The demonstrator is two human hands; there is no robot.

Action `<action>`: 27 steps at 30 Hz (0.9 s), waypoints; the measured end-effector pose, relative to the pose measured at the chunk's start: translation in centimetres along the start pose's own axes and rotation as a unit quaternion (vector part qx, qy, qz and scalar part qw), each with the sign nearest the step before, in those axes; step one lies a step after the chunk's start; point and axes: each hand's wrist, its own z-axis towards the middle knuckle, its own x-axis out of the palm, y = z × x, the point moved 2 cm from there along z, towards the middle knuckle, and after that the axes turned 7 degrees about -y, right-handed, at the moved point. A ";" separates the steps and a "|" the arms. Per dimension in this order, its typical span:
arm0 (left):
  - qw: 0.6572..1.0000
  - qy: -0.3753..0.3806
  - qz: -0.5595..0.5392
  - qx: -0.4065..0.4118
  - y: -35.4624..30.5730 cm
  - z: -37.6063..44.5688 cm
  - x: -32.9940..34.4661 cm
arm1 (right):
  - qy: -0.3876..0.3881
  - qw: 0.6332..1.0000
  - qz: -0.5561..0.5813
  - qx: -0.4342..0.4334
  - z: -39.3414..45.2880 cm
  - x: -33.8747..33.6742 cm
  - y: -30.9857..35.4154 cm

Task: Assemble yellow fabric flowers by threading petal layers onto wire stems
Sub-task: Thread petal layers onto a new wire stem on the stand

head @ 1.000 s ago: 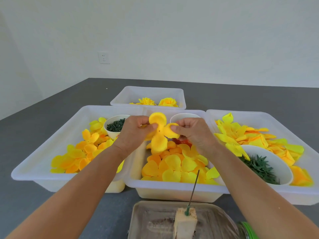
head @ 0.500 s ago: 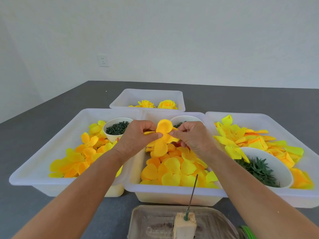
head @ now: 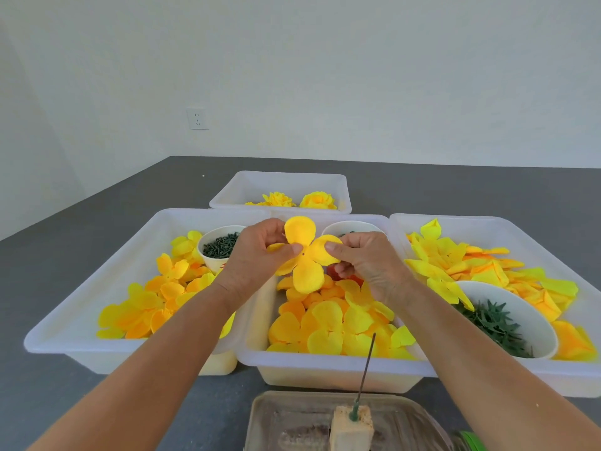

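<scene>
A yellow four-lobed petal layer [head: 304, 255] with a small hole at its centre is held up above the middle tub [head: 325, 362]. My left hand [head: 257, 258] pinches its left lobe, and my right hand [head: 367, 265] pinches its right lobe. Near the front edge a thin wire stem [head: 366, 369] stands upright in a foam block [head: 353, 431], bare, well below and apart from the petal layer. Loose yellow petal layers [head: 328, 327] fill the middle tub under my hands.
Left tub [head: 74, 320] holds orange-yellow petals and a bowl of dark green pieces [head: 221, 245]. Right tub [head: 507, 229] holds petals and a bowl of green leaves [head: 497, 320]. A far tub [head: 279, 183] contains finished yellow flowers [head: 317, 200]. A clear tray [head: 283, 418] carries the foam block.
The petal layer has been spread flat between both hands, its centre hole now facing me. My hands stayed over the middle tub, and the view tilted slightly upward.
</scene>
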 end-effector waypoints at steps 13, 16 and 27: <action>0.983 0.041 0.139 0.115 -0.5 -0.7 0.8 | 0.015 0.999 0.000 -0.032 -0.3 1.2 -0.2; 0.989 0.068 0.106 0.076 0.1 -0.5 0.7 | 0.056 0.997 0.003 -0.046 -0.5 1.8 0.0; 0.997 0.075 0.014 0.031 -0.2 -0.3 0.5 | 0.060 0.992 -0.005 -0.113 -0.6 1.7 0.6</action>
